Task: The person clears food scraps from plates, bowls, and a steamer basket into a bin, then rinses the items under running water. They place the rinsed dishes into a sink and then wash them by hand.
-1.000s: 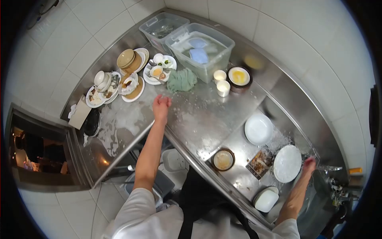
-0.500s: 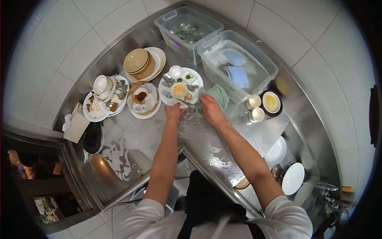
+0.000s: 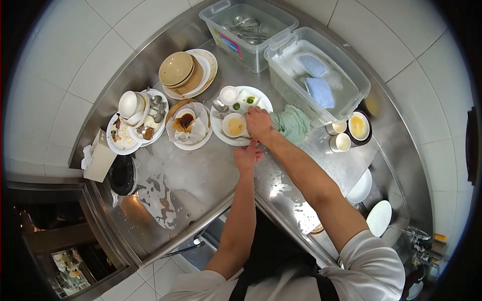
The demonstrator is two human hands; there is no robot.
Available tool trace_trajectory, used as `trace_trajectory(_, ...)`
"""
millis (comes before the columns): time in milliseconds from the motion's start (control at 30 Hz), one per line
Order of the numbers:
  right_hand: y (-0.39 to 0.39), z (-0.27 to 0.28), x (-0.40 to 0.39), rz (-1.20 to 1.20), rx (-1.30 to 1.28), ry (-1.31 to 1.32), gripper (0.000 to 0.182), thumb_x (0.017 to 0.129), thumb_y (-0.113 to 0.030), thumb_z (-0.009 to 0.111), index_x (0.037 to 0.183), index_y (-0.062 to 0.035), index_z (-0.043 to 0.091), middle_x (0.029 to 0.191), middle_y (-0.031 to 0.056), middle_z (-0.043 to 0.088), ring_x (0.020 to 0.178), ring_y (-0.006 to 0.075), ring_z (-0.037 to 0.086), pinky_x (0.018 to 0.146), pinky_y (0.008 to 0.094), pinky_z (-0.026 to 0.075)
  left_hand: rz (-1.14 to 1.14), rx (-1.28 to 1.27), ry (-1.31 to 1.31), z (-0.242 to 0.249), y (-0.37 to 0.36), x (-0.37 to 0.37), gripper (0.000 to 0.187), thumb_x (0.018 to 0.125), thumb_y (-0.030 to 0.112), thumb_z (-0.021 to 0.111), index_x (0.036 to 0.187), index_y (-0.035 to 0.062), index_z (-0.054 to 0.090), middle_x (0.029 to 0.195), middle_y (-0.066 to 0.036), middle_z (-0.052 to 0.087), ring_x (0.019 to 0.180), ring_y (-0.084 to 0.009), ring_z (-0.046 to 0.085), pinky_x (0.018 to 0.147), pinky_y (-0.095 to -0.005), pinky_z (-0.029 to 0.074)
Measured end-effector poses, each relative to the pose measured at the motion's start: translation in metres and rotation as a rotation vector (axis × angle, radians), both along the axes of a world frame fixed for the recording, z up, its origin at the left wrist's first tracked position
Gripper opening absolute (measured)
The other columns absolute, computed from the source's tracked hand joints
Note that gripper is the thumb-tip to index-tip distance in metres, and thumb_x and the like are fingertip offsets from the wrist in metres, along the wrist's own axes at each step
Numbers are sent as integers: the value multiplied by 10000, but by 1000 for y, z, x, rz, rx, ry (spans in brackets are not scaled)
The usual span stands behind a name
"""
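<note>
A white plate (image 3: pixel 266 98) lies in front of me with a small bowl of yellowish liquid (image 3: pixel 234 125), a small white cup (image 3: pixel 229 95), green food scraps and a spoon (image 3: pixel 220 105). At its near rim is my left hand (image 3: pixel 245 157), fingers curled and fingertips against the edge. My right hand (image 3: pixel 260 124) reaches over the plate's right side, fingers bent down; its palm hides what they hold, around where cutlery lies. Right of it, a crumpled green cloth (image 3: pixel 291 123) rests on the steel counter.
Behind stand a clear tub of cutlery (image 3: pixel 228 42) and a tub of soapy water (image 3: pixel 281 75) with blue sponges. Stacked beige bowls (image 3: pixel 175 69), a paper-lined dish (image 3: pixel 193 145) and dirty plates (image 3: pixel 123 150) sit left. Cups (image 3: pixel 340 143) stand right, near a sink with plates.
My right hand has moved from the green cloth onto the plate's right side. My left hand has shifted right along the near rim. The whole view has also shifted slightly.
</note>
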State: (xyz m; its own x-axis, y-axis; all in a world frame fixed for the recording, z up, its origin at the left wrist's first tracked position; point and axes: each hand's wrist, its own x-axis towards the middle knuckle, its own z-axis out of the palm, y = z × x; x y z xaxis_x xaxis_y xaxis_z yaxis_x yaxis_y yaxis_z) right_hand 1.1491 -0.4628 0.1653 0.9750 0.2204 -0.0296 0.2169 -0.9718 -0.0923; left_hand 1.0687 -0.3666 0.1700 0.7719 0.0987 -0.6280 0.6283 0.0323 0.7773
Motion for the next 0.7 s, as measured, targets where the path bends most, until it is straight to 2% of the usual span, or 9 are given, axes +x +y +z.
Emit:
trace_trajectory(100,11,8,15,-20,-17,135,396,679,-185,728,1026,-24,629,1158,155,548,1074,283,561,858,384,490,202,-225,-30,-17,-7,-2,260,907,191,574,833,-58,591,713,-127,656,476,-153,593,395,-243,410)
trace_trajectory(167,17,18,17,-91,5,288,406,683,-202,739,1029,-22,628,1212,183,532,1107,298,558,855,381,504,162,-244,15,-37,1,-4,231,924,181,539,876,-41,580,724,-120,658,449,-135,536,393,-238,370)
trace_trajectory(200,17,17,19,-63,-29,340,447,690,-225,745,1064,-16,617,1258,221,508,1048,295,606,834,360,524,137,-259,33,-31,2,-3,219,933,177,521,898,-32,575,729,-117,659,435,-126,507,393,-236,350)
trace_trajectory(300,13,9,17,76,-20,257,400,751,-224,680,1096,-37,605,1206,222,544,935,287,656,774,361,543,88,-254,-58,-8,21,-28,236,946,205,497,937,-16,580,674,-99,623,400,-112,426,369,-231,315)
trace_trajectory(400,8,39,13,53,-42,170,279,827,-224,595,1035,-41,629,1110,184,617,912,282,662,751,380,538,37,-256,-101,28,43,-58,257,964,233,479,962,-3,579,685,-99,629,481,-112,488,436,-233,359)
trace_trajectory(533,-38,101,-73,-199,316,-7,277,832,-229,576,991,-12,641,974,186,655,847,306,667,703,408,537,100,-291,-111,47,24,-79,303,979,253,456,1025,-17,586,752,-85,657,650,-123,559,620,-255,438)
trace_trajectory(600,-71,92,-131,-325,757,284,297,798,-186,595,1033,-7,626,976,214,651,838,352,654,704,418,530,46,-393,-117,46,-7,-89,301,982,237,449,1082,-18,574,811,-80,655,752,-134,581,717,-273,457)
trace_trajectory(667,-99,61,-211,-296,1122,378,391,804,-178,576,1179,-68,573,1043,183,632,858,313,636,759,385,506,-173,-480,-60,37,-49,-107,287,980,212,448,1125,-16,546,888,-78,635,798,-148,585,744,-284,466)
trace_trajectory(700,-108,56,-254,-353,1066,158,451,788,-149,614,1231,-107,545,978,170,645,850,285,628,776,370,502,-301,-527,-13,30,-72,-124,285,979,200,448,1146,-15,532,927,-77,624,821,-155,588,757,-290,471)
